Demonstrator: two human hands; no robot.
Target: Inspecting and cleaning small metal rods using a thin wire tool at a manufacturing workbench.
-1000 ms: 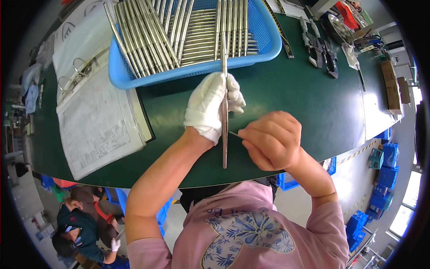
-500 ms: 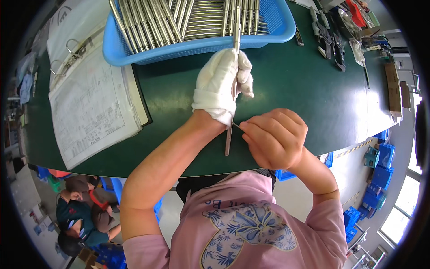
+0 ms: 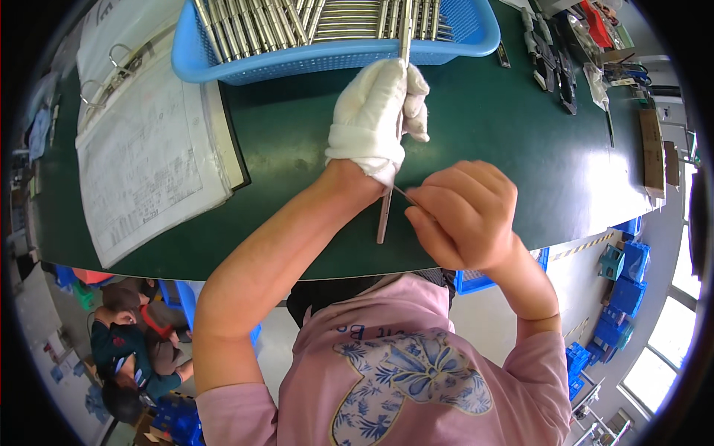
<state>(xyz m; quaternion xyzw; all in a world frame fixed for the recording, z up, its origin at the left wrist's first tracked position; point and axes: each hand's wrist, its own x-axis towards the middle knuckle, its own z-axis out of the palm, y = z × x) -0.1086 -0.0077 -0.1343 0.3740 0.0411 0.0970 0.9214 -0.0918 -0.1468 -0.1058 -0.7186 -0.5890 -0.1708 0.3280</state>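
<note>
My left hand [image 3: 368, 111], in a white glove, is wrapped round a long, slim metal rod [image 3: 384, 215] that points away from me. The rod's far part reaches over the blue basket's edge, and its near end sticks out below my wrist. My bare right hand [image 3: 472, 212] is closed in a pinch on a thin metal pin-like tool [image 3: 402, 195]. The tip of this tool meets the rod's side just below the glove; its other end is hidden in my fingers. Beyond my left hand, the blue plastic basket [image 3: 312, 61] holds many similar metal rods [image 3: 249, 30].
An open ring binder with printed sheets [image 3: 145, 171] lies left on the green table [image 3: 297, 104]. Hand tools [image 3: 550, 67] lie at the far right, near a cardboard box [image 3: 652, 152]. Blue crates [image 3: 628, 286] stand on the floor at right. Another person [image 3: 130, 349] sits at lower left.
The whole view has shifted slightly, so basket and table sit higher. My right hand has turned a little, and the thin tool is more tilted against the rod. Both grips stay.
</note>
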